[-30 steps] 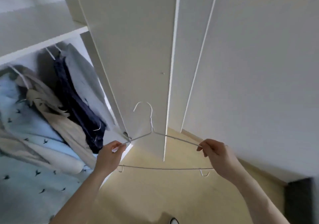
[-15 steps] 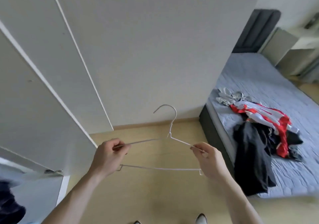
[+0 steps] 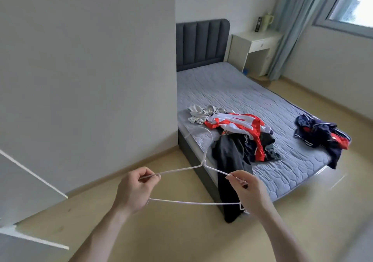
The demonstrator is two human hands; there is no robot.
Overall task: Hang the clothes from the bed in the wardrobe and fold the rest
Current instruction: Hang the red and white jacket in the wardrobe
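Your left hand (image 3: 133,189) pinches one shoulder of the thin wire hanger (image 3: 193,185), your right hand (image 3: 245,189) the other. It looks light and springy. Ahead on the bed (image 3: 232,86) lies the soft clothes heap (image 3: 240,136); take a garment by its collar.

No text, label, brand, number or sign can be read anywhere in this view. The small dark object (image 3: 258,24) standing on the white bedside counter (image 3: 256,37) may carry markings on its front, but it is too small and blurred to make any of them out.
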